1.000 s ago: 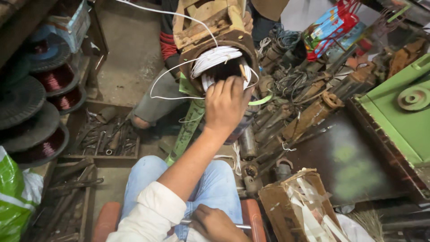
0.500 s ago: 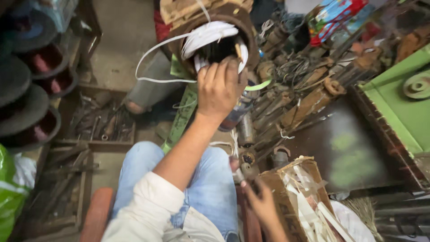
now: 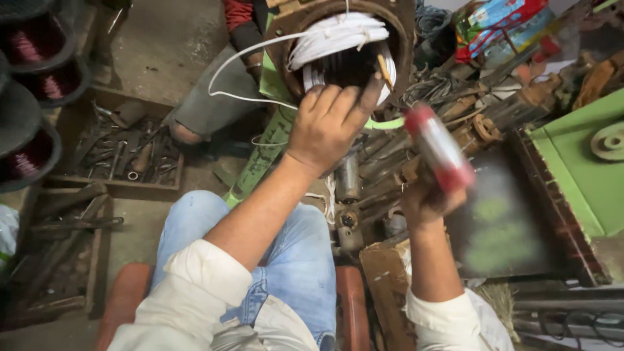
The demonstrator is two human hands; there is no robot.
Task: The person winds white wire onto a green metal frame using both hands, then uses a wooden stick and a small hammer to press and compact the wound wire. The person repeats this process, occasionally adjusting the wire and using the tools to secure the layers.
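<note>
Fingers point(image 3: 426, 195) of the right hand point(image 3: 422, 203) clench the lower end of a blurred cylindrical tool point(image 3: 439, 148), white-bodied with red ends, tilted toward 11 o'clock. Fingers of the left hand point(image 3: 328, 127) curl, knuckles up, against the front of the motor stator point(image 3: 341, 49); whether they grip anything cannot be told. The stator, at 12 o'clock, is a rusty round shell holding white-wrapped windings point(image 3: 335, 36) and a loose white cord point(image 3: 240, 71). A green painted metal plate point(image 3: 585, 175) lies at 3 o'clock.
</note>
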